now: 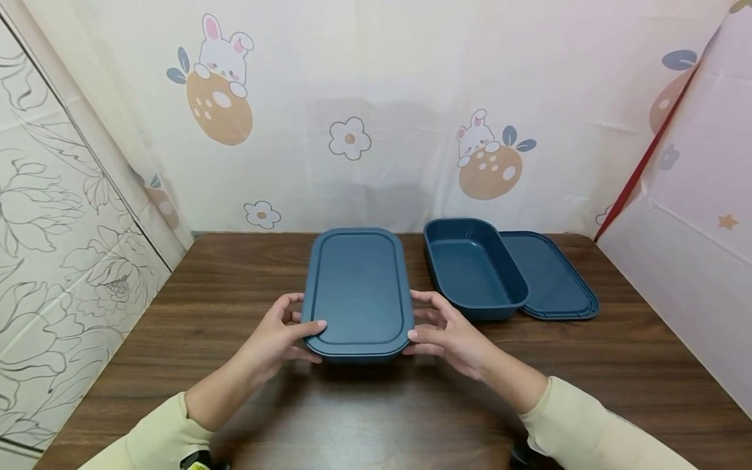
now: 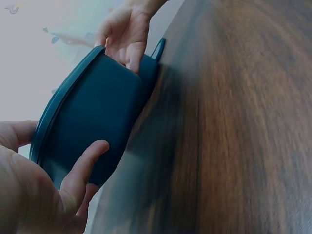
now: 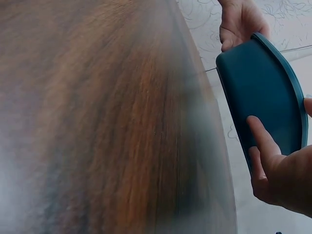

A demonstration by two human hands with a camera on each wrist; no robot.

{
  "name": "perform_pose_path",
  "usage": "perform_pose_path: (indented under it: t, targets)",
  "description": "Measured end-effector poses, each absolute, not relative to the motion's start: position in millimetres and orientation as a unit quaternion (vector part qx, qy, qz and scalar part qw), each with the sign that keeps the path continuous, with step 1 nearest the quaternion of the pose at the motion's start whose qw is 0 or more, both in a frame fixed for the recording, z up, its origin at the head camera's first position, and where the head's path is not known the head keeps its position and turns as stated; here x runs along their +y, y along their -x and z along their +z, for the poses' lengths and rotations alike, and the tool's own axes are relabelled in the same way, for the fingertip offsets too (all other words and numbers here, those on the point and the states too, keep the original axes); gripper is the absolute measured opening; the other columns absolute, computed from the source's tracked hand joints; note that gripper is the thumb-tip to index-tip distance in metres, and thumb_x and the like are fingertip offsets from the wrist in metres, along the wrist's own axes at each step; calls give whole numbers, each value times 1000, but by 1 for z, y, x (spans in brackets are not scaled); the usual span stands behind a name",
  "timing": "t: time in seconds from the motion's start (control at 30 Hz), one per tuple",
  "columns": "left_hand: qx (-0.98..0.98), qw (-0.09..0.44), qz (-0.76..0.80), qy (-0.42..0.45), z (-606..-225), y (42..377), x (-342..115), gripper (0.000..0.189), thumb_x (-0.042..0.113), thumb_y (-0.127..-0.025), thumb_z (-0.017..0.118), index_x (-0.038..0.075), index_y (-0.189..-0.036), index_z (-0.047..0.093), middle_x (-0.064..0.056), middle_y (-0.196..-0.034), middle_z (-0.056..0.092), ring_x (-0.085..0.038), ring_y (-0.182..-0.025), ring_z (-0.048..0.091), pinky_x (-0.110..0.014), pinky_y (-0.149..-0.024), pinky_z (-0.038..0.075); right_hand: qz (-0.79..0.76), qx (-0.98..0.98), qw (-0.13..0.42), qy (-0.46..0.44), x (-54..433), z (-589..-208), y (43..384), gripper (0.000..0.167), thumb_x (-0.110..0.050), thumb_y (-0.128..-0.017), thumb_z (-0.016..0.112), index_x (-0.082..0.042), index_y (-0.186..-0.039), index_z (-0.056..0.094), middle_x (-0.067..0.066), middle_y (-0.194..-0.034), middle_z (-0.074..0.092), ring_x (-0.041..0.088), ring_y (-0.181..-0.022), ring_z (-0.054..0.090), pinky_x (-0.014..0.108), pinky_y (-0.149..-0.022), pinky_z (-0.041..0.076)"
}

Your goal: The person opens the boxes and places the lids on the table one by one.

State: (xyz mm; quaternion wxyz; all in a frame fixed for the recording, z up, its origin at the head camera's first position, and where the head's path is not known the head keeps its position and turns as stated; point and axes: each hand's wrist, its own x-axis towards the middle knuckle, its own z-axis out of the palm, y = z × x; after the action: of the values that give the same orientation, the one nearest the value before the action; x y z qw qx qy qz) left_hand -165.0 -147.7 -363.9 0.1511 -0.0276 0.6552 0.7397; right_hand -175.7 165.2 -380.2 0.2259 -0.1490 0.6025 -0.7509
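Note:
Both hands hold a dark blue rectangular food container with its lid (image 1: 361, 287) on, at the middle of the table. My left hand (image 1: 288, 333) grips its near left side, thumb over the lid's edge and fingers along the wall. On the opposite side my right hand (image 1: 443, 333) grips the near right corner, thumb at the lid's rim. In the left wrist view the container's wall (image 2: 97, 107) shows between the two hands. The right wrist view shows fingers spread against the container's wall (image 3: 261, 92), close over the table.
An open blue container (image 1: 476, 267) stands at the back right, overlapping a loose blue lid (image 1: 555, 281) lying beside it on the wooden table (image 1: 247, 274). Behind the table hangs a curtain (image 1: 399, 78) printed with rabbits; a floral-patterned panel (image 1: 64, 248) borders the left.

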Motion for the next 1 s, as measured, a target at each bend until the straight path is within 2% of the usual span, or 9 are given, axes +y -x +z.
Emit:
perform_pose_path:
  t: [0.23, 0.67, 1.0]
  targets:
    - [638, 165, 751, 25, -371, 163, -140, 64, 0, -85, 68, 3, -139, 33, -21, -107, 48, -27, -83, 67, -52, -68, 57, -748, 607, 230, 138, 174, -385, 171, 73, 1, -90, 63, -6, -150, 22, 26, -139, 40, 31, -109, 62, 52, -89, 51]
    - [612, 195, 767, 0, -380, 160, -131, 67, 2, -85, 67, 3, -141, 31, -22, -113, 47, -27, -88, 65, -52, -72, 57, -751, 603, 233, 135, 190, -390, 164, 72, 2, -91, 61, -4, -150, 21, 22, -138, 44, 31, -110, 62, 52, -90, 51]
    - [597, 210, 774, -4, -388, 160, -124, 68, 1, -85, 68, 3, -142, 30, -21, -112, 50, -27, -86, 66, -48, -70, 58, -757, 596, 237, 124, 197, -393, 162, 72, 5, -90, 61, -3, -149, 21, 21, -136, 45, 31, -108, 63, 54, -90, 50]
